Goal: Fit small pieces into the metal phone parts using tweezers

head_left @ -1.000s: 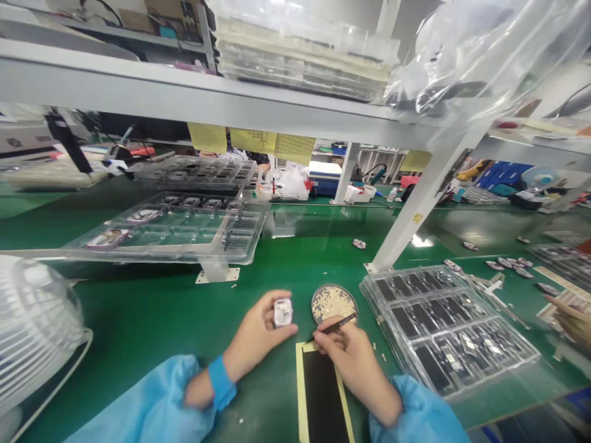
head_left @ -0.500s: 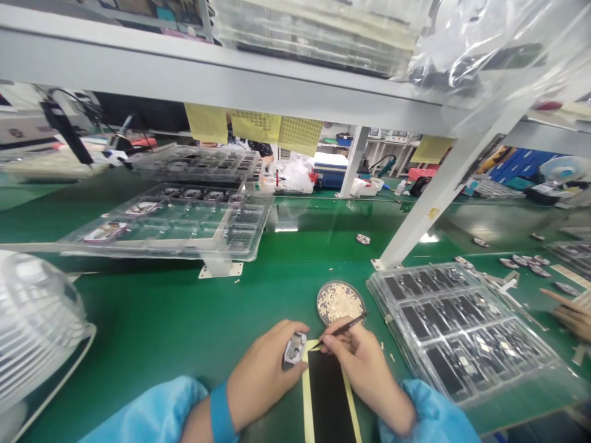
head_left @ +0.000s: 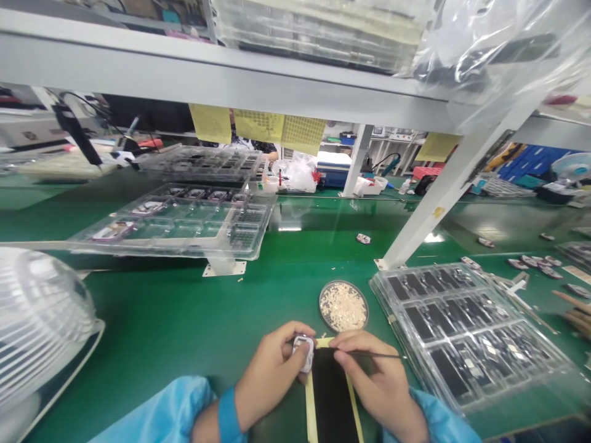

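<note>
My left hand (head_left: pixel 270 372) pinches a small white square part (head_left: pixel 303 352) at the top left corner of a black pad with a yellow border (head_left: pixel 331 397). My right hand (head_left: pixel 376 378) grips thin black tweezers (head_left: pixel 369 354), held almost level, with the tip pointing left toward the part. Both hands rest low over the pad, close together. Just beyond them sits a round dish of small pale pieces (head_left: pixel 343 306).
A clear tray stack with dark inserts (head_left: pixel 466 326) lies to the right. Clear trays (head_left: pixel 184 221) sit on a raised stand at the left, a white fan guard (head_left: pixel 37 320) nearer left. A slanted shelf post (head_left: pixel 429 221) stands behind. Another person's fingers (head_left: pixel 577 311) show at the right edge.
My left hand brought the white part down from beside the dish to the pad's top corner. My right hand turned the tweezers from slanted to nearly level.
</note>
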Demonstrator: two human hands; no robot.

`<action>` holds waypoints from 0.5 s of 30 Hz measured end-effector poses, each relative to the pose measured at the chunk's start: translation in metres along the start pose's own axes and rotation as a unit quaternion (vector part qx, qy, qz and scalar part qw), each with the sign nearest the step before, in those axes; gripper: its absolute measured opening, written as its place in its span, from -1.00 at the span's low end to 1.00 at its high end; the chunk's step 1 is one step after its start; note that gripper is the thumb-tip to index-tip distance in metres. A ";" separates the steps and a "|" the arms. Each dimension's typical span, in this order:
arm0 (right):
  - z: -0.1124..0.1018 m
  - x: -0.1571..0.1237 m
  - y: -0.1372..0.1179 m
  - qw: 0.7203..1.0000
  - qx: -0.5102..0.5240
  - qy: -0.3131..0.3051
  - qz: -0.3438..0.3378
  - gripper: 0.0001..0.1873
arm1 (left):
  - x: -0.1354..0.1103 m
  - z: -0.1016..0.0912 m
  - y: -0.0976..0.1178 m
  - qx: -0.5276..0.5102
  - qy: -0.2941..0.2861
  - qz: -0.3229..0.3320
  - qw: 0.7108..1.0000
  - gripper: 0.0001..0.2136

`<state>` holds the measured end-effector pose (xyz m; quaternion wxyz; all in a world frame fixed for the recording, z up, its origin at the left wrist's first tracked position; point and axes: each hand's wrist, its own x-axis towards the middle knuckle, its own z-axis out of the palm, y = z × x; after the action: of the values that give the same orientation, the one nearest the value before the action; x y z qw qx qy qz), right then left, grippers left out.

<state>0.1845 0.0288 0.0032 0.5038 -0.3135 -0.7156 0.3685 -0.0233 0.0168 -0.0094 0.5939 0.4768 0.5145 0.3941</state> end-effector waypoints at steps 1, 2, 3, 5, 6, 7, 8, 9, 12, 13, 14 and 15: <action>0.001 0.001 0.000 1.000 -0.011 -0.009 -0.001 -0.84 | 0.000 0.000 0.001 0.002 0.004 0.000 1.000 -0.66; 0.002 0.001 0.001 1.000 -0.020 -0.015 -0.003 -0.84 | -0.001 0.000 0.003 0.008 0.007 -0.001 1.000 -0.66; 0.002 0.001 0.001 0.999 -0.029 -0.017 -0.005 -0.84 | -0.001 -0.001 0.004 0.015 0.009 -0.004 1.000 -0.66; 0.003 0.002 0.003 0.999 -0.043 -0.019 -0.006 -0.84 | -0.001 -0.001 0.006 0.028 0.012 -0.012 0.999 -0.65; 0.003 0.002 0.003 0.999 -0.048 -0.020 -0.006 -0.84 | -0.001 -0.002 0.007 0.035 0.013 -0.016 0.999 -0.64; 0.002 0.002 0.003 0.998 -0.051 -0.023 -0.007 -0.84 | 0.000 -0.002 0.008 0.042 0.015 -0.018 0.999 -0.63; 0.002 0.002 0.003 0.998 -0.053 -0.026 -0.008 -0.84 | 0.000 -0.002 0.008 0.049 0.017 -0.018 0.999 -0.63; 0.002 0.003 0.003 0.998 -0.052 -0.030 -0.007 -0.84 | 0.000 -0.002 0.007 0.054 0.018 -0.019 0.998 -0.62; 0.002 0.003 0.003 0.998 -0.049 -0.035 -0.004 -0.84 | 0.000 -0.003 0.006 0.067 0.017 -0.017 0.997 -0.62; 0.003 0.003 0.003 0.998 -0.047 -0.036 -0.002 -0.85 | 0.000 -0.003 0.006 0.069 0.016 -0.016 0.997 -0.63; 0.003 0.003 0.003 0.998 -0.045 -0.037 -0.001 -0.85 | 0.000 -0.003 0.005 0.071 0.015 -0.015 0.997 -0.63; 0.003 0.002 0.003 0.998 -0.043 -0.038 0.000 -0.85 | 0.001 -0.003 0.005 0.072 0.015 -0.014 0.997 -0.63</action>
<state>0.1816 0.0314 0.0013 0.4622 -0.3205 -0.7495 0.3491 -0.0259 0.0190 -0.0046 0.5553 0.5052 0.5571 0.3550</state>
